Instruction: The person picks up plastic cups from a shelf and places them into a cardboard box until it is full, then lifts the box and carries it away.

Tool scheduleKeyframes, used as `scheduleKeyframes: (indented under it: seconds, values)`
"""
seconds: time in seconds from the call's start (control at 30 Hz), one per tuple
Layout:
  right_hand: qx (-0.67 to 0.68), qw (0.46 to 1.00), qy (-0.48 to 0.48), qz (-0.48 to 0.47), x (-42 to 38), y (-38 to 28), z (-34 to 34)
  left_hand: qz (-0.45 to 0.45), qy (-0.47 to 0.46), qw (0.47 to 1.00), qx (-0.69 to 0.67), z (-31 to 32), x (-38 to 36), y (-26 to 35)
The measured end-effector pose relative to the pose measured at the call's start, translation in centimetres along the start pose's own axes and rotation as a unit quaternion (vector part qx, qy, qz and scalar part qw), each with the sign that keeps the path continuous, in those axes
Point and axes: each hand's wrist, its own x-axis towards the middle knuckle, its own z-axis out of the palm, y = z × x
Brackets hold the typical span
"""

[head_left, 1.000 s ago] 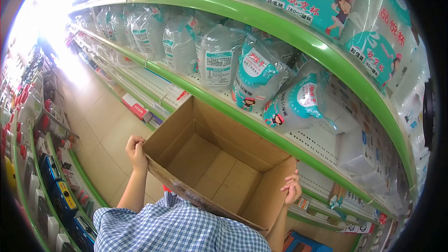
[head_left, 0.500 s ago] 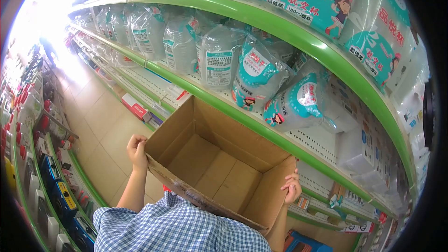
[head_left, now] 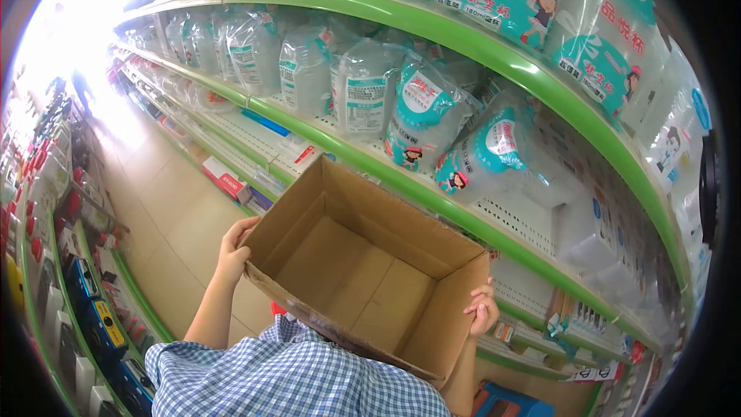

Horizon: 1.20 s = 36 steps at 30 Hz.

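An open, empty cardboard box (head_left: 363, 262) is held in front of my body, its mouth facing up toward me. My left hand (head_left: 235, 249) grips its left side near the corner, fingers curled over the edge. At the opposite end my right hand (head_left: 483, 309) is closed on the right wall, with part of the fingers hidden behind the cardboard. Just beyond the box, bags of clear plastic cups stand on a shelf; one teal-labelled bag (head_left: 423, 112) is upright-ish, and another bag (head_left: 494, 150) leans over beside it.
A green-edged shelf (head_left: 432, 19) above carries large packs of plastic cups (head_left: 494, 0). Lower shelves run along the aisle, with a red box (head_left: 224, 179) on one. Facing shelves on the left hold boxed goods (head_left: 108, 323). A blue stool-like object (head_left: 509, 401) is on the floor.
My left hand has shifted slightly to the right and its grip on the box edge has changed. The box has moved a little. My right hand stays on its side.
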Motion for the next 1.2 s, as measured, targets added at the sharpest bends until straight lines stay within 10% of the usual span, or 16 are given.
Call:
scheduleKeyframes:
  seconds: [0.47,1.2]
  values:
    - [0.032,0.995,-0.007,-0.098,4.1,-6.4,-0.3,0.133,0.025,0.985,-0.105,0.5,-2.2,4.8]
    - [0.005,1.000,0.013,-0.018,3.3,-3.2,-0.1,0.021,0.034,0.999,-0.032,0.7,-0.7,2.9]
